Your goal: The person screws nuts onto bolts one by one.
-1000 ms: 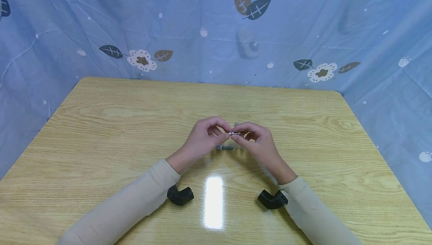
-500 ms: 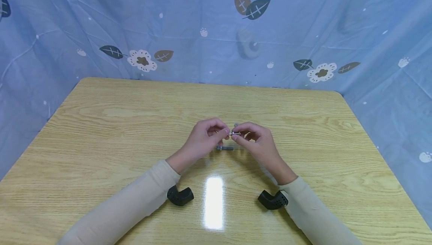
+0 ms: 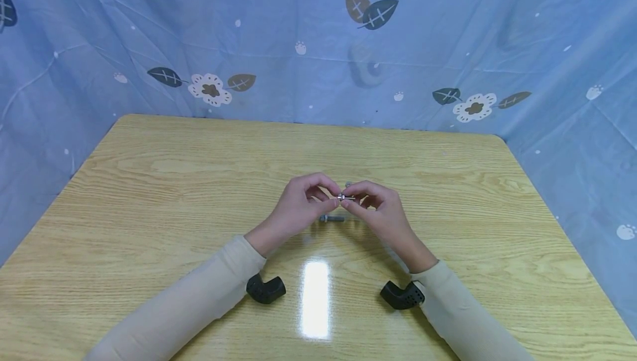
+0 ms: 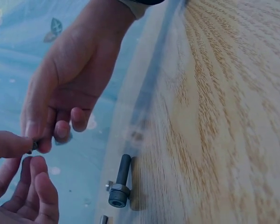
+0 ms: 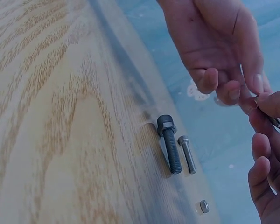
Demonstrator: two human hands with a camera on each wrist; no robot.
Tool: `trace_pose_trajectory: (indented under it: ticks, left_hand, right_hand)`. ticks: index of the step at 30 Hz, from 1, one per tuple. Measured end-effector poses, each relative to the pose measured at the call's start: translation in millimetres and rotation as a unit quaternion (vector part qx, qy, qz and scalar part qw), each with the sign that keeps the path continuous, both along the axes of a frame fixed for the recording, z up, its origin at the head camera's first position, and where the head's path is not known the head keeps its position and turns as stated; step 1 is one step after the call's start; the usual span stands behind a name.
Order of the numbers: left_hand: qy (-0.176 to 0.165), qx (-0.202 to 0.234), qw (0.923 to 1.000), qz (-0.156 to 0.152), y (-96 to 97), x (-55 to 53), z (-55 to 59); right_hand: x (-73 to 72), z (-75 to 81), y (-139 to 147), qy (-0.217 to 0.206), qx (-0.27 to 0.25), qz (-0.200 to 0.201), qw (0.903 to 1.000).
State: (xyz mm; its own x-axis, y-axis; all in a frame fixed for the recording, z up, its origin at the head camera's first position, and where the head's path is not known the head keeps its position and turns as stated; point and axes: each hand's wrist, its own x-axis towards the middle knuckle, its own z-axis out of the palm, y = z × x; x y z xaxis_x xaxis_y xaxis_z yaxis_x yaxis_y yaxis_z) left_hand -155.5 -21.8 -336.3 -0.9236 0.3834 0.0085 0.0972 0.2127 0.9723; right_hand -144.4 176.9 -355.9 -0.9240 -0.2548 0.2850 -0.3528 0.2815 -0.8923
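Observation:
Above the middle of the table, my left hand (image 3: 304,199) and right hand (image 3: 378,206) meet at a small silver screw (image 3: 349,198). My right thumb and index finger pinch it near a wider collar, perhaps a nut. The left thumb and index finger pinch its left end; which part they grip is hidden. Threads of this screw (image 5: 276,122) show beside the right fingertips in the right wrist view. Below the hands lies a dark socket-head bolt (image 5: 170,148) with a nut near its head. A thinner silver screw (image 5: 188,156) lies beside it.
A loose hex nut (image 5: 204,206) lies on the wooden table (image 3: 189,184) beyond the screws. Black curved wrist mounts (image 3: 266,289) hang under both sleeves. A blue patterned curtain (image 3: 298,40) stands behind the table.
My left thumb and fingers shifted on the screw's left end half a second ago, and now pinch it again. The right hand has barely moved. The bolt on the table stays in place.

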Motion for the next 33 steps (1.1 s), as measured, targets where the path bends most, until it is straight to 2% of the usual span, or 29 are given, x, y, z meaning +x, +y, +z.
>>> trace_pose_trajectory:
  ticks: [7, 10, 14, 20, 23, 30, 33]
  left_hand:
    - [-0.04, 0.009, 0.9991, 0.001, 0.6, -0.5, -1.9]
    - [-0.046, 0.014, 0.9988, -0.007, 1.5, -1.1, -3.7]
    - [-0.027, 0.021, 0.9993, -0.015, 1.4, -0.7, -5.7]
    - [0.008, 0.004, 0.9999, -0.012, 0.2, 1.3, -4.7]
    - [0.006, 0.001, 0.9999, -0.01, 0.2, 2.1, -4.0]
    - [-0.023, 0.006, 0.9997, 0.001, 0.6, 1.0, -6.1]
    - [-0.022, 0.006, 0.9997, 0.0, 0.7, 0.9, -7.0]
  right_hand:
    - [0.9, -2.1, 0.3, -0.005, 0.0, -0.001, 1.0]
    - [0.8, -2.9, 0.1, -0.001, -0.001, 0.0, 1.0]
    - [0.6, -4.3, -0.3, 0.005, -0.004, 0.003, 1.0]
    - [1.2, -4.9, 0.1, 0.007, -0.002, 0.004, 1.0]
    - [1.3, -5.7, 0.3, 0.005, -0.002, 0.002, 1.0]
    - [1.4, -8.2, 0.2, 0.006, 0.0, -0.001, 1.0]
    - [1.5, -8.5, -0.3, 0.009, 0.0, 0.0, 1.0]
